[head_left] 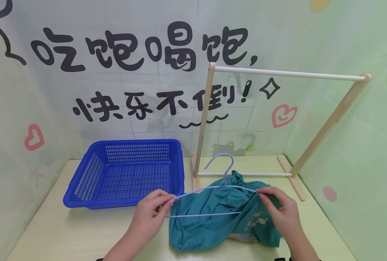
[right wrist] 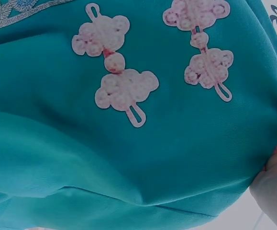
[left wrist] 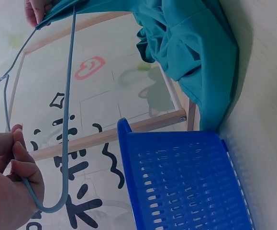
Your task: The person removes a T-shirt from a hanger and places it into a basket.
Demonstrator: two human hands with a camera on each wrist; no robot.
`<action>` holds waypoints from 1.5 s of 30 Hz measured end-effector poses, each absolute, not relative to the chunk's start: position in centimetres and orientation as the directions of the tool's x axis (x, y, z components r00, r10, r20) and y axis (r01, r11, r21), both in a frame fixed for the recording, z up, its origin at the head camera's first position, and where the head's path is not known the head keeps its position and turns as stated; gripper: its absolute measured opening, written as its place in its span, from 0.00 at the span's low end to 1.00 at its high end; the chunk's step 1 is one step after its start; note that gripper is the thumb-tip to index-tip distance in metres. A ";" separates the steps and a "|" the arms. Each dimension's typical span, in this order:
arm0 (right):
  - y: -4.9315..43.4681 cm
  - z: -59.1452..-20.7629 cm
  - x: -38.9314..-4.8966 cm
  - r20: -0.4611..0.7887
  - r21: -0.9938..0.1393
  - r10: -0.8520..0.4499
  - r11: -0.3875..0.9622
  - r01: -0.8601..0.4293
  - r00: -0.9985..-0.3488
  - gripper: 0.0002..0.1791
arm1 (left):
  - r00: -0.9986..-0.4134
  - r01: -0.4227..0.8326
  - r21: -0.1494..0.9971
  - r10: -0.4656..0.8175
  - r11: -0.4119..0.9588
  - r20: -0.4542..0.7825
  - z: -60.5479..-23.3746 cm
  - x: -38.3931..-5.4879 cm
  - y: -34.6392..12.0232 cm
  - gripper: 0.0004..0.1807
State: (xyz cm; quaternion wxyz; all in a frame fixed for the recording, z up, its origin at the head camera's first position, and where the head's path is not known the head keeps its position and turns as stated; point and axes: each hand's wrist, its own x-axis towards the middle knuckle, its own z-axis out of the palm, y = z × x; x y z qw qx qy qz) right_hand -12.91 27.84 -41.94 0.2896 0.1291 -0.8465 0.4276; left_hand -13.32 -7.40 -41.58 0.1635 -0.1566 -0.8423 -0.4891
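A light-blue clothes hanger [head_left: 206, 215] is held up in front of me, its hook [head_left: 224, 156] pointing upward. My left hand [head_left: 154, 210] grips the hanger's left end, with fingers curled round the wire in the left wrist view. A teal garment [head_left: 203, 232] with pink flower patches [right wrist: 126, 91] hangs bunched about the hanger, its right part over the hanger's right end. At that side my right hand [head_left: 281, 206] pinches the cloth and the hanger's arm between thumb and fingers. The hanger's right tip is hidden under the fabric.
To the left on the pale table [head_left: 46, 232] stands a blue plastic basket [head_left: 74, 181] with slotted walls. Behind the garment rises a wooden rack [head_left: 330, 119] with a white top bar [head_left: 288, 74]. Printed sheets form the walls [head_left: 141, 18] around the table.
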 end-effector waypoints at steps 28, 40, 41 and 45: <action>27.0 -40.1 -11.9 0.571 -0.692 0.107 0.597 -0.407 -0.814 0.11 | -0.817 0.537 0.703 0.081 0.467 0.570 -41.7 -13.5 -8.8 0.08; 28.6 -41.6 -12.6 0.535 -0.726 0.129 0.575 -0.377 -0.835 0.10 | -0.772 0.580 0.666 0.054 0.469 0.634 -41.5 -13.5 -9.3 0.10; 28.7 -41.6 -12.6 0.537 -0.728 0.123 0.567 -0.385 -0.834 0.10 | -0.771 0.578 0.664 0.052 0.474 0.634 -41.5 -13.5 -9.4 0.09; 28.9 -41.7 -12.7 0.541 -0.741 0.101 0.527 -0.416 -0.835 0.09 | -0.767 0.576 0.656 0.047 0.488 0.639 -41.3 -13.5 -9.8 0.10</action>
